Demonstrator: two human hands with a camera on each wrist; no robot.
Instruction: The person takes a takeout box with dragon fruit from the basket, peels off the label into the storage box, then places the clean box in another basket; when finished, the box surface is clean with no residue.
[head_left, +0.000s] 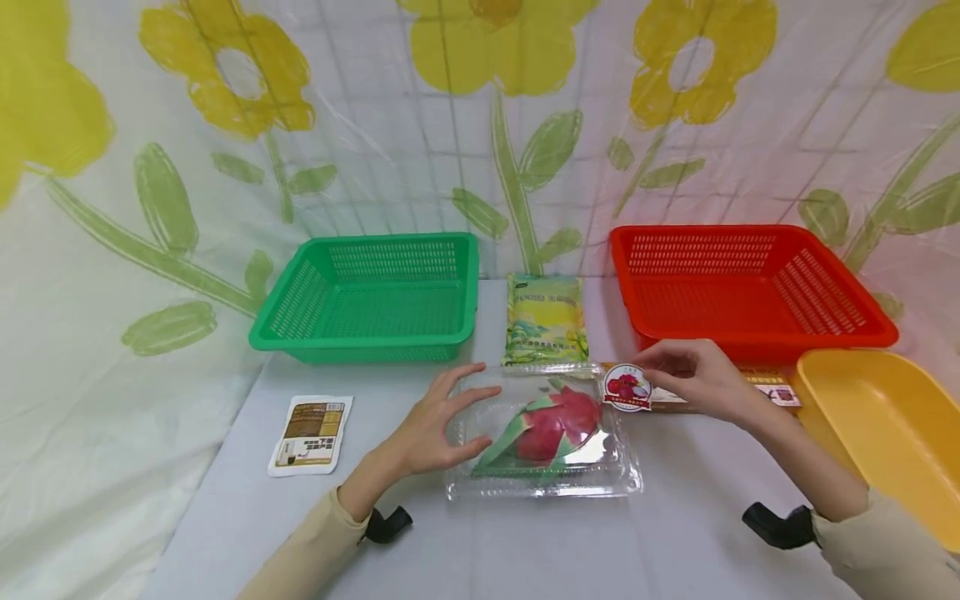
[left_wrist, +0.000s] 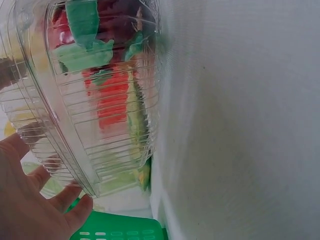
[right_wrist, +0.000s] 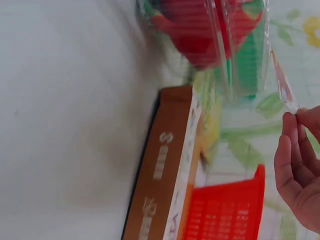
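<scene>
A clear plastic clamshell box (head_left: pixel 465 417) with a red dragon fruit (head_left: pixel 551 429) inside stands on the table in front of me, its lid down. My left hand (head_left: pixel 442 425) rests spread at the box's left side, fingers fairly straight with the fingertips at the lid. Between thumb and fingers, my right hand (head_left: pixel 693 375) pinches a round sticker (head_left: pixel 627 387) printed with dragon fruit. The sticker is held above the box's right edge. In the right wrist view the same sticker (right_wrist: pixel 283 82) appears nearly edge-on, beside the lid.
A green basket (head_left: pixel 367 342) stands back left and a red basket (head_left: pixel 757 337) back right. Between them lies a yellow-green packet (head_left: pixel 546 321). A brown box (right_wrist: pixel 162 155) lies behind my right hand, near a yellow tray (head_left: pixel 832 400). A white-brown pouch (head_left: pixel 310 436) lies left.
</scene>
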